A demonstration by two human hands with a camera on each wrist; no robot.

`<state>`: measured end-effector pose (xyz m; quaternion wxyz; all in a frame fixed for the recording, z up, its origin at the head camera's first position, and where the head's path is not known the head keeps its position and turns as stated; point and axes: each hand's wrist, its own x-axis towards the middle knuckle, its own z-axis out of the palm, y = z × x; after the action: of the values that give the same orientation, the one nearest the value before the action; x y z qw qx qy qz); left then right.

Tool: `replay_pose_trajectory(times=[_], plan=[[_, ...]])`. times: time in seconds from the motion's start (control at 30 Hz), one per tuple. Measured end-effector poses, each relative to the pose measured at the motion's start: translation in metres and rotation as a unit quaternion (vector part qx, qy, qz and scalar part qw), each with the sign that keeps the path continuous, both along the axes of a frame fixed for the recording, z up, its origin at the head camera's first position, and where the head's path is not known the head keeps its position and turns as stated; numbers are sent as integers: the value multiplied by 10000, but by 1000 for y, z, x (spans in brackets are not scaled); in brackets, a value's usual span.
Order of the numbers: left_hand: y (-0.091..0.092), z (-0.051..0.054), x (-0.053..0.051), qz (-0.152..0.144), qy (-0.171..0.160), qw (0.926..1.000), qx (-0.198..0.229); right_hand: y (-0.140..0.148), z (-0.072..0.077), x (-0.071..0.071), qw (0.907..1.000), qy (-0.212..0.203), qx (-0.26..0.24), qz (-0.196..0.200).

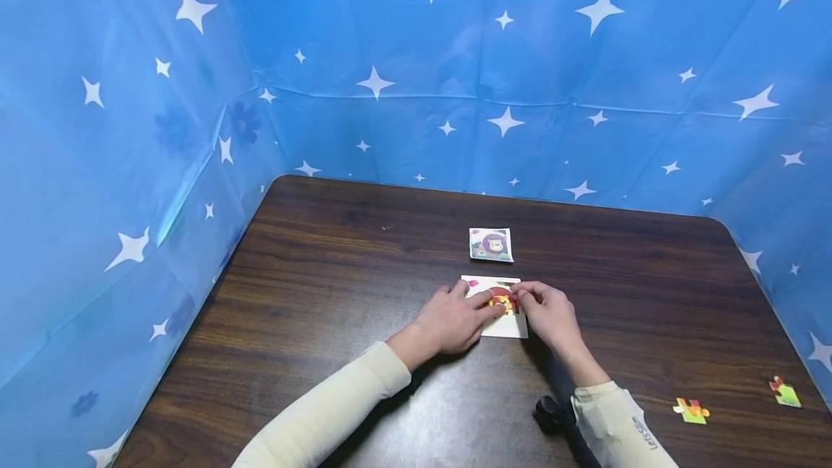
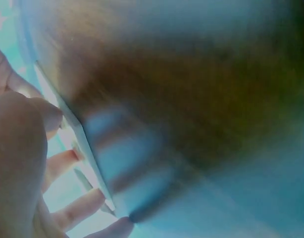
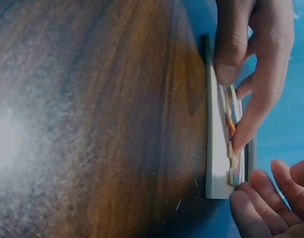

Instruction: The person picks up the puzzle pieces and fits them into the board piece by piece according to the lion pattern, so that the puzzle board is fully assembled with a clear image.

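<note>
A white puzzle board point(image 1: 510, 328) lies on the table with joined lion pieces point(image 1: 503, 300) in its recess. The left hand point(image 1: 453, 318) reaches over it from the left, its fingers extended and fingertips resting on the board and pieces. At the upper right of the recess, the right hand point(image 1: 552, 318) pinches a puzzle piece between thumb and forefinger; the fingers mostly cover that piece. In the right wrist view the board point(image 3: 218, 148) appears edge-on, with left fingers above and the right hand point(image 3: 273, 203) at its lower end. The left wrist view is blurred, showing fingers around the board point(image 2: 75, 129).
A small lion picture card point(image 1: 492, 245) lies behind the board. Two loose puzzle pieces are at the right of the table, one orange and green point(image 1: 692, 412), the other red and green point(image 1: 785, 391) near the edge. A blue star-patterned curtain point(image 1: 416, 56) surrounds the table.
</note>
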<state>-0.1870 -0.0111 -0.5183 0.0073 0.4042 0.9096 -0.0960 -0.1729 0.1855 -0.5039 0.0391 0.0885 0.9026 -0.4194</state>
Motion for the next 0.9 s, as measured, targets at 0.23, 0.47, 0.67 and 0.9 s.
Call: replay_pose_trajectory(times=[0.23,0.47,0.67,0.9], plan=[[6,3,-1,-45,35,9997,-224,5,3,-1,9983,-101,-495,-286],[9,6,-1,-10,58,9993,-367,19,10,-4,9925,-67,-1122,-471],[11,7,-1,-156,113,9995,-256,36,21,-4,9879,-46,-1440,-566],[15,8,-4,-386,263,9986,-228,60,26,-1,9854,-102,-1533,-731]])
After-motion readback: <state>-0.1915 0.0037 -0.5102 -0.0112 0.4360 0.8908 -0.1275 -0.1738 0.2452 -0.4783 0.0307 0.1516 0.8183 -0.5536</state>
